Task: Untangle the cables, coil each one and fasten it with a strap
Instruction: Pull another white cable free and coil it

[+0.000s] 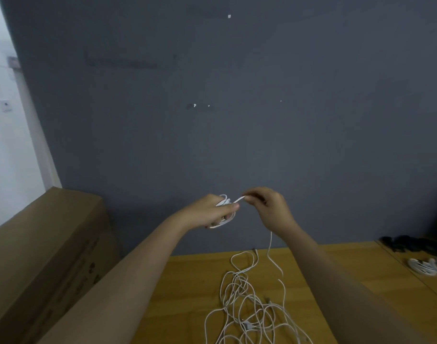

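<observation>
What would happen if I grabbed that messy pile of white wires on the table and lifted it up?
The pile of white cables would probably sag and dangle, since the strands lie in loose, floppy loops. It likely comes up in one clump, because the loops cross each other. It looks light: the left hand holds a whole coil up easily.

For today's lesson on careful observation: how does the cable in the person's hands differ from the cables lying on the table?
The held cable is wound into a small coil gripped by the left hand, its end pinched by the right hand; the table cables sprawl in a loose tangle. The held cable is raised in the air; the tangle rests on the wooden table. Both are thin and white.
</observation>
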Available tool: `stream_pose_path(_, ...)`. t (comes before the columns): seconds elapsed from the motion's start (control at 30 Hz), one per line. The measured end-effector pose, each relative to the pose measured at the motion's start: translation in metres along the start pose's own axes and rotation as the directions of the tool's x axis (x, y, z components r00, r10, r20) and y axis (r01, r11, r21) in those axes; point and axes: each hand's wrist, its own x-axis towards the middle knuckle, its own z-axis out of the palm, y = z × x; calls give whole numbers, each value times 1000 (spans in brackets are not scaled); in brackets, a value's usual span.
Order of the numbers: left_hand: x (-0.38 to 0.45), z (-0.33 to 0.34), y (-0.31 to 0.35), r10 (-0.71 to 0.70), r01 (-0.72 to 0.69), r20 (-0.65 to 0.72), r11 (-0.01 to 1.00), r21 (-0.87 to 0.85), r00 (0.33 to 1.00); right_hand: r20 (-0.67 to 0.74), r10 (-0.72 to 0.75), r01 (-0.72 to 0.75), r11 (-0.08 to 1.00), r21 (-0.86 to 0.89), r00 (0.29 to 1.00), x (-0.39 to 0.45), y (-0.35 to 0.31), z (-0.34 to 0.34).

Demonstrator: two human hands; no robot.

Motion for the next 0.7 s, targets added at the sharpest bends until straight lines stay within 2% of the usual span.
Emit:
stream_pose_path(0.17,-7,-3,14,45,-21,79,960,-278,996,42,157,-163,949,270,987,-6,1,3)
stream_pose_path(0.3,-14,-3,22,103,-69,58,905,-421,993,88,272,-280,828,485,958,-17,-1,15)
stream_pose_path(0.37,-17,-4,25,118,-87,35,870,-485,992,123,326,-339,776,532,937,-24,-1,22)
stream_pose_path(0.47,-18,-4,29,114,-115,-37,822,-558,993,175,324,-367,770,523,930,-36,-4,35)
stream_pose_path(0.6,-17,5,31,111,-171,-136,778,-604,984,185,236,-290,886,363,954,-48,-8,55)
stream_pose_path(0.7,-13,9,29,70,-180,-234,852,-491,970,255,221,-276,939,206,941,-54,-10,64)
